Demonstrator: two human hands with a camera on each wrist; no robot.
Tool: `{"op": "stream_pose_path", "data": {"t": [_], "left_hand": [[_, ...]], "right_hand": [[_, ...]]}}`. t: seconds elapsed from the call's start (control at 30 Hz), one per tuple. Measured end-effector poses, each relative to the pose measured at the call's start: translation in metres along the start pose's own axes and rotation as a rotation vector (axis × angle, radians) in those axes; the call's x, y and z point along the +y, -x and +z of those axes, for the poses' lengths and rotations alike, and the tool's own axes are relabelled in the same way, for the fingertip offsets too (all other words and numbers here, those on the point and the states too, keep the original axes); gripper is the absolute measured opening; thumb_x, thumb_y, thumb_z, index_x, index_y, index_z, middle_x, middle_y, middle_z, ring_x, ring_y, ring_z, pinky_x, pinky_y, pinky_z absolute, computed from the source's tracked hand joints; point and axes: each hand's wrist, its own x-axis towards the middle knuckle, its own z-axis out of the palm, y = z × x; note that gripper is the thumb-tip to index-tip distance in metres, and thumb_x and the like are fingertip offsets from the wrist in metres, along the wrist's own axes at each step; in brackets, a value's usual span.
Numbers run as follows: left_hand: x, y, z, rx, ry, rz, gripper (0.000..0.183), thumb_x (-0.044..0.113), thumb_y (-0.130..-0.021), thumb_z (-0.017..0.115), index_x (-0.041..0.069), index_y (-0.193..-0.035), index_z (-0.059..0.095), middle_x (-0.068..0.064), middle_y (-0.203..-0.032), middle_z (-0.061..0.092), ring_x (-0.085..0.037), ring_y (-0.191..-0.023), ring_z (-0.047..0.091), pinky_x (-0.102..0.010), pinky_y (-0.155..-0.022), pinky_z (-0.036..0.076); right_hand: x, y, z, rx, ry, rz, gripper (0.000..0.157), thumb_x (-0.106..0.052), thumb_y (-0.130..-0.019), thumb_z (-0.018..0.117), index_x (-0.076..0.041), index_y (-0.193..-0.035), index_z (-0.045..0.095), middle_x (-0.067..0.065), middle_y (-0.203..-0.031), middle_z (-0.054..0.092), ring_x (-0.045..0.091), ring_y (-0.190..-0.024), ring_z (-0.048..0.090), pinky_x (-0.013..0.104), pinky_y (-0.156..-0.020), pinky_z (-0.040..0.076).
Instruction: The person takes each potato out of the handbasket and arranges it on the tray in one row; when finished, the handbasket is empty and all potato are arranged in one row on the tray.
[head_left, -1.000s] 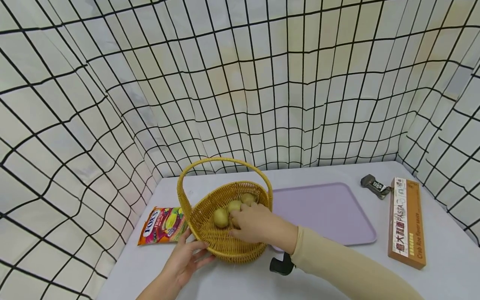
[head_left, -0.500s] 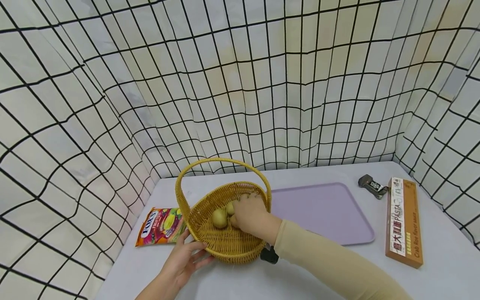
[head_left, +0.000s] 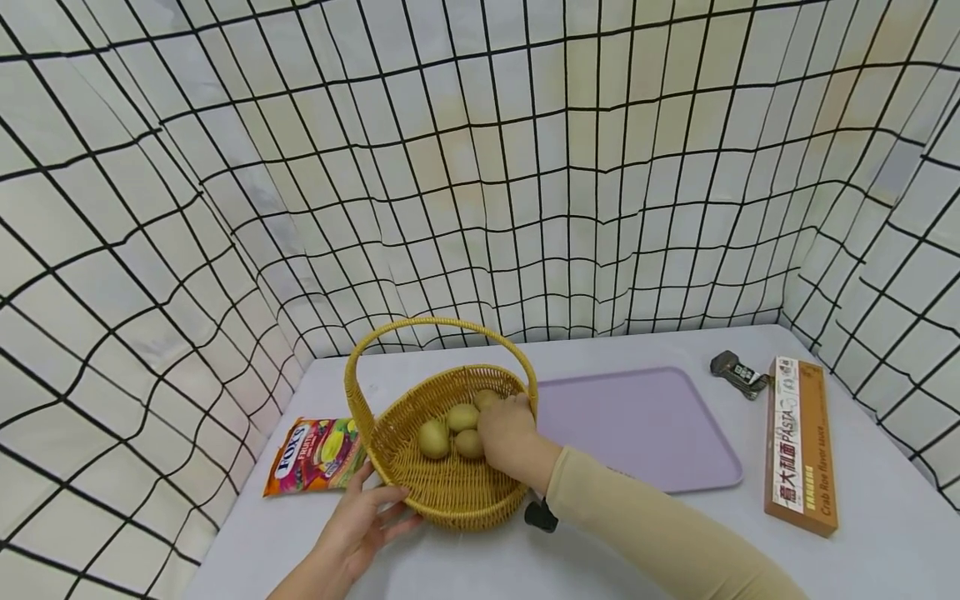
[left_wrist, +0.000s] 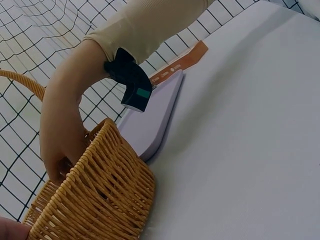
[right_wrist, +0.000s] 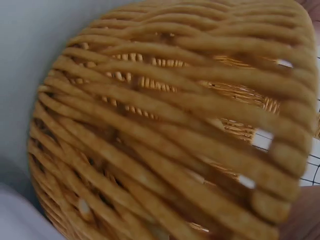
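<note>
A yellow wicker basket (head_left: 459, 500) with a tall arched handle stands left of the table's middle, tilted toward the person. Several round, yellow-green fruits (head_left: 433, 439) sit inside it. My left hand (head_left: 358, 523) holds the near left rim, thumb over the edge and fingers along the outer wall. Reaching over the near right rim, my right hand (head_left: 508, 437) is down among the fruits at the basket's right side. Its fingertips are hidden, and I cannot tell whether they grip a fruit. In the right wrist view, the basket's woven wall (right_wrist: 165, 115) fills most of the picture.
A FOX'S candy bag (head_left: 315, 454) lies left of the basket, partly behind it. To the right is a flat lilac tray (head_left: 637, 425). Beyond it lie a small dark wrapped packet (head_left: 738, 373) and an orange-brown pasta box (head_left: 801, 446). A grid-lined white curtain (head_left: 480, 167) encloses the table.
My right hand has moved from over the middle fruits to the basket's right side, uncovering a front fruit. The left hand keeps its hold on the rim.
</note>
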Motion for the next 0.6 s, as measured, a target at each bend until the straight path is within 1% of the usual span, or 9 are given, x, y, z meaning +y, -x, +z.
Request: {"op": "stream_pose_path", "data": {"t": [0.07,0.17,0.23,0.3,0.4,0.47,0.53,0.6], "left_hand": [[0.001,-0.001,0.0,-0.002,0.003,0.001,0.103,-0.003,-0.098,0.057,0.015,-0.164,-0.02,-0.037,-0.162,0.015,-0.061,-0.143,0.033,-0.057,-0.1,0.057],[0.001,-0.002,0.001,-0.001,0.002,0.003,0.102,-0.003,-0.098,0.056,0.014,-0.164,-0.02,-0.037,-0.162,0.015,-0.061,-0.143,0.033,-0.057,-0.1,0.057],[0.001,-0.002,0.001,0.002,-0.002,0.003,0.101,-0.003,-0.099,0.056,0.014,-0.164,-0.02,-0.037,-0.162,0.016,-0.06,-0.143,0.034,-0.055,-0.099,0.058],[0.001,-0.002,0.002,0.004,-0.006,0.004,0.101,-0.003,-0.099,0.056,0.013,-0.164,-0.02,-0.037,-0.162,0.017,-0.06,-0.143,0.035,-0.054,-0.098,0.059],[0.0,-0.001,0.002,0.004,-0.012,0.003,0.1,-0.003,-0.099,0.055,0.011,-0.163,-0.021,-0.038,-0.161,0.017,-0.06,-0.142,0.035,-0.054,-0.097,0.059],[0.0,-0.001,0.002,0.001,-0.01,0.003,0.1,-0.004,-0.099,0.054,0.01,-0.163,-0.022,-0.038,-0.161,0.016,-0.06,-0.142,0.035,-0.056,-0.098,0.059],[0.0,0.0,0.002,0.0,-0.008,0.003,0.1,-0.004,-0.1,0.054,0.01,-0.162,-0.023,-0.038,-0.161,0.015,-0.061,-0.143,0.034,-0.057,-0.099,0.058],[0.001,0.0,0.001,-0.002,-0.01,0.005,0.1,-0.004,-0.1,0.053,0.01,-0.162,-0.023,-0.038,-0.161,0.014,-0.061,-0.143,0.034,-0.057,-0.099,0.058]], "right_hand": [[-0.001,-0.001,0.002,0.004,0.01,0.005,0.025,-0.034,-0.092,0.075,-0.016,-0.108,0.077,0.002,-0.098,0.074,0.023,-0.093,0.068,0.038,-0.087,0.053],[-0.002,0.0,0.004,0.014,0.01,-0.006,0.033,-0.034,-0.094,0.074,-0.014,-0.119,0.072,0.005,-0.106,0.07,0.023,-0.096,0.067,0.038,-0.09,0.054],[-0.002,0.002,0.005,0.024,-0.005,-0.02,0.037,-0.033,-0.094,0.073,-0.013,-0.124,0.069,0.008,-0.115,0.066,0.024,-0.096,0.066,0.037,-0.088,0.056],[-0.003,0.004,0.007,0.041,-0.049,-0.033,0.038,-0.031,-0.093,0.074,-0.011,-0.125,0.067,0.011,-0.121,0.063,0.025,-0.095,0.066,0.036,-0.083,0.059],[-0.002,0.008,0.009,0.071,-0.144,-0.052,0.036,-0.023,-0.092,0.075,-0.006,-0.123,0.067,0.017,-0.122,0.061,0.028,-0.09,0.068,0.032,-0.067,0.062],[-0.002,0.01,0.009,0.088,-0.213,-0.065,0.033,-0.017,-0.093,0.074,-0.003,-0.122,0.066,0.021,-0.122,0.061,0.031,-0.091,0.069,0.031,-0.06,0.062],[-0.002,0.012,0.008,0.096,-0.269,-0.078,0.029,-0.012,-0.094,0.072,0.0,-0.12,0.066,0.024,-0.121,0.061,0.035,-0.092,0.07,0.031,-0.056,0.062],[-0.002,0.012,0.006,0.097,-0.307,-0.089,0.028,-0.009,-0.094,0.07,0.002,-0.12,0.066,0.028,-0.122,0.061,0.039,-0.096,0.07,0.032,-0.058,0.063]]}}
